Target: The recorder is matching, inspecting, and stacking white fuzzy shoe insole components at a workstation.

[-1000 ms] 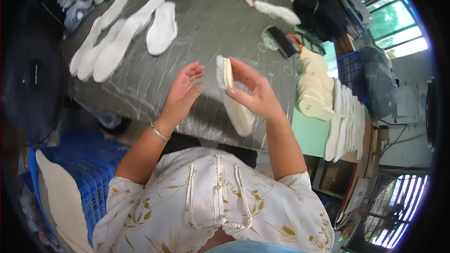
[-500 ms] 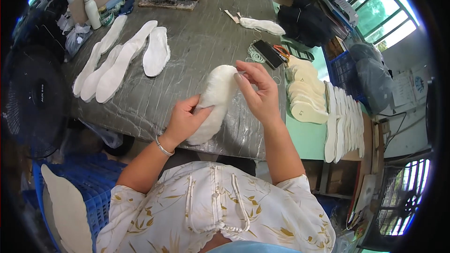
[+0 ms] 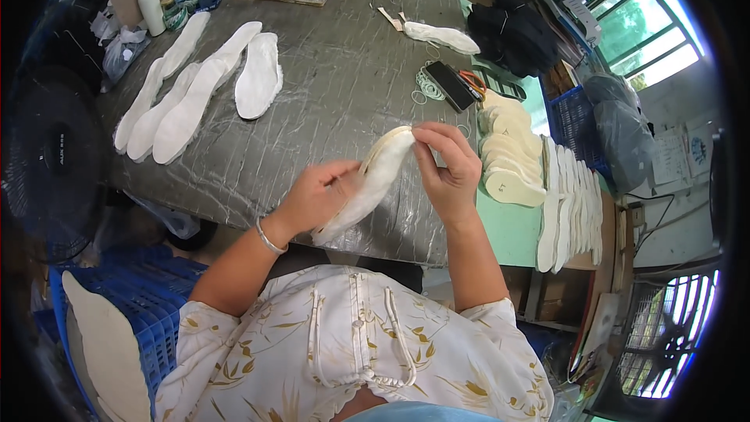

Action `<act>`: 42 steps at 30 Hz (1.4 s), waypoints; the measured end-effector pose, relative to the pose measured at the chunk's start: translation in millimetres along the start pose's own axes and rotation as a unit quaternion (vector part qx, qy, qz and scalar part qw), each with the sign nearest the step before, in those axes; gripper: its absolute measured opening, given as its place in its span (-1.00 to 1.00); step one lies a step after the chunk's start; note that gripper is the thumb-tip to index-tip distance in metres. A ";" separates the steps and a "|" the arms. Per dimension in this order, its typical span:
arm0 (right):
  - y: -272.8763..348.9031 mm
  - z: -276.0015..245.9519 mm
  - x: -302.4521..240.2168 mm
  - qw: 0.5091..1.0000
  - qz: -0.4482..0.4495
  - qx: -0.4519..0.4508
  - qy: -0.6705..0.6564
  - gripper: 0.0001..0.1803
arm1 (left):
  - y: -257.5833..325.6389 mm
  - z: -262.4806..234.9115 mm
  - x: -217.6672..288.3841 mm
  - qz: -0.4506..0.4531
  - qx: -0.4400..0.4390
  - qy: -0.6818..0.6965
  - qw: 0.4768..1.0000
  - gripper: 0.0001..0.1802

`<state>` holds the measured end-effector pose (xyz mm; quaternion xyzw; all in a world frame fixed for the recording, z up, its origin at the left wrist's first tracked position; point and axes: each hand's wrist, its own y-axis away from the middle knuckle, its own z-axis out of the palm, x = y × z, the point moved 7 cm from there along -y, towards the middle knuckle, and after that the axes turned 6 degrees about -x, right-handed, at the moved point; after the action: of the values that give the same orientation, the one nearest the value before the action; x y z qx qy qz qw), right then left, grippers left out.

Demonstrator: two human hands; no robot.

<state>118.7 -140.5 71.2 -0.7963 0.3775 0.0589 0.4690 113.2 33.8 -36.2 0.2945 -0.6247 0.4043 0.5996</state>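
Observation:
I hold a white shoe insole [image 3: 373, 182] in both hands just above the near edge of the grey table [image 3: 336, 86]. My left hand [image 3: 316, 197] grips its lower half from the left side. My right hand [image 3: 448, 169] pinches its upper tip with thumb and fingers. The insole is tilted on edge, so a tan layer shows along its rim.
Several white insoles [image 3: 195, 82] lie in a row at the table's far left. A stack of cream insoles [image 3: 508, 156] and upright white ones [image 3: 570, 203] stand at the right. A black phone [image 3: 448, 86], a white bottle [image 3: 148, 4], a blue crate [image 3: 133, 305] and a fan [image 3: 47, 156] are around.
The insole was held up in my right hand, then laid flat under both hands on the table. Now it is lifted and turned on edge, both hands working along its rim.

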 end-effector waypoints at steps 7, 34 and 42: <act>-5.8 4.7 -16.1 0.994 -0.107 -0.003 0.029 -0.75 | -51.2 -0.7 38.2 0.021 -0.186 0.149 0.971 -0.35; -20.9 6.4 -40.3 0.954 -0.244 -0.003 0.171 -0.69 | -72.5 -31.0 95.8 -0.125 -0.146 -0.098 0.976 -0.64; -17.7 13.8 -47.6 0.940 -0.273 -0.033 0.202 -0.72 | -69.4 -33.2 94.4 -0.124 -0.160 -0.131 0.970 -0.70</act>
<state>100.2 -98.7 97.4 -0.8788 0.2304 -0.2213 0.3544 179.2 38.6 66.0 0.3204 -0.7130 0.1790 0.5975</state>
